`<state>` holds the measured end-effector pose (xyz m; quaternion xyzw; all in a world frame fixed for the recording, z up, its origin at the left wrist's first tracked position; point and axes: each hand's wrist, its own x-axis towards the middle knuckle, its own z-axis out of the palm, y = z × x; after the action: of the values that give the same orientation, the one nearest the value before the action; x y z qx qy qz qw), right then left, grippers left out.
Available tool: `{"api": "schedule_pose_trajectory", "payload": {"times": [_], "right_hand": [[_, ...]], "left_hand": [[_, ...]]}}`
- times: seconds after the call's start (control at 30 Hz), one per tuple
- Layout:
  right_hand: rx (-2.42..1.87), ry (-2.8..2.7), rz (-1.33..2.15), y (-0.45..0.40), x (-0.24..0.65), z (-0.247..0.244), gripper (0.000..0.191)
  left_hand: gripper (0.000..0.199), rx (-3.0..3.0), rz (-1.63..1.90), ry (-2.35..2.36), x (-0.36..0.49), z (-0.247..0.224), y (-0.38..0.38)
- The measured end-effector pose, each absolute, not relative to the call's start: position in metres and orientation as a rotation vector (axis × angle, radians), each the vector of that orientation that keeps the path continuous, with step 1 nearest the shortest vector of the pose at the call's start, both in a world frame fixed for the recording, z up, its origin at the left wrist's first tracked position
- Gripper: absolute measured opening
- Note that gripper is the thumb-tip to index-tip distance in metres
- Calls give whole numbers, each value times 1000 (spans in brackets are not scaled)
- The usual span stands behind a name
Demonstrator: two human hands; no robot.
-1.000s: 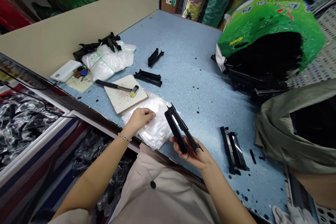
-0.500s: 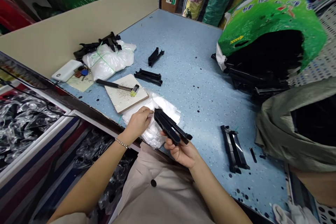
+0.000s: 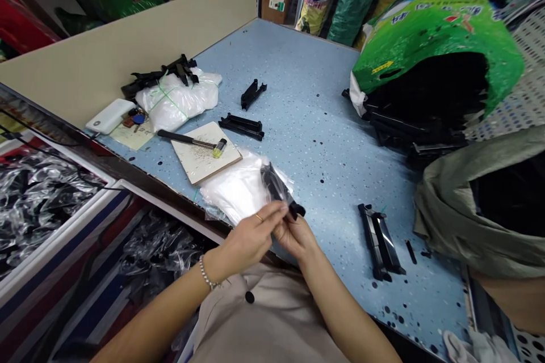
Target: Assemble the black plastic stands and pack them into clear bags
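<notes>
At the far left, a white-rimmed bin (image 3: pixel 63 231) holds a heap of clear plastic with dark pieces inside. On the speckled blue counter (image 3: pixel 310 79), a white power bank (image 3: pixel 109 116) lies beside a bunch of keys (image 3: pixel 137 119). Just right of them sits a tied bag of white material (image 3: pixel 176 102), with black plastic parts (image 3: pixel 162 76) piled against its far side. Nearer the edge, a pale square board (image 3: pixel 200 167) carries a small hammer (image 3: pixel 185 139) with a yellow tip. A loose clear plastic bag (image 3: pixel 234 190) lies just beside the board, partly under the hands.

The left hand (image 3: pixel 249 241), with a ring and a beaded bracelet, reaches across. Its fingers (image 3: pixel 272 216) lie close together, their tips at the lower end of a black plastic part (image 3: pixel 275 187), though I cannot tell whether they grip it. The right hand (image 3: pixel 296 238) curls narrowly around that same end, so the part stands tilted above the bag. It looks light and stiff, but its smooth faces could slip; the long side rails seem the surest hold.

Further right lie a pair of black rails (image 3: pixel 378 241), a bulging green sack (image 3: pixel 438 28) and an olive cloth (image 3: pixel 447 227).
</notes>
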<state>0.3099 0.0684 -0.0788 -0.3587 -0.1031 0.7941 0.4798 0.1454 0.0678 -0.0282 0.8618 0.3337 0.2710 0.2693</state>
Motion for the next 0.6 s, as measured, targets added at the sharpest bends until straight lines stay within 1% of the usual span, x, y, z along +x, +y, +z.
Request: {"api": "schedule_pose_trajectory", "payload": {"times": [0.1, 0.17, 0.27, 0.33, 0.37, 0.4, 0.47, 0.57, 0.6], "right_hand": [[-1258, -777, 1627, 67, 308, -76, 14], [-1334, -1011, 1508, 62, 306, -70, 18], [-1220, -1225, 1591, 50, 311, -57, 32], [-1198, -1359, 1623, 42, 329, -49, 36], [-1247, -1434, 1560, 39, 343, -46, 36], [-1333, -1512, 1427, 37, 362, -42, 35], [-1560, -1661, 1042, 32, 407, -37, 33], [-1963, -1796, 506, 25, 476, -31, 39], [-2123, -1829, 394, 22, 495, -29, 40]], "left_hand": [[69, 2240, 617, 895, 152, -29, 58], [61, 2230, 561, 955, 152, -27, 60], [41, 2238, 575, 1035, 136, -7, 61], [35, 2217, 528, 1123, 111, 14, 55], [35, 2214, 473, 1179, 94, 22, 50], [36, 2217, 386, 1218, 74, 27, 44], [37, 2209, 190, 1259, 36, 21, 35], [36, 2090, -151, 1397, -1, -15, 29], [34, 2039, -246, 1470, -4, -27, 30]]}}
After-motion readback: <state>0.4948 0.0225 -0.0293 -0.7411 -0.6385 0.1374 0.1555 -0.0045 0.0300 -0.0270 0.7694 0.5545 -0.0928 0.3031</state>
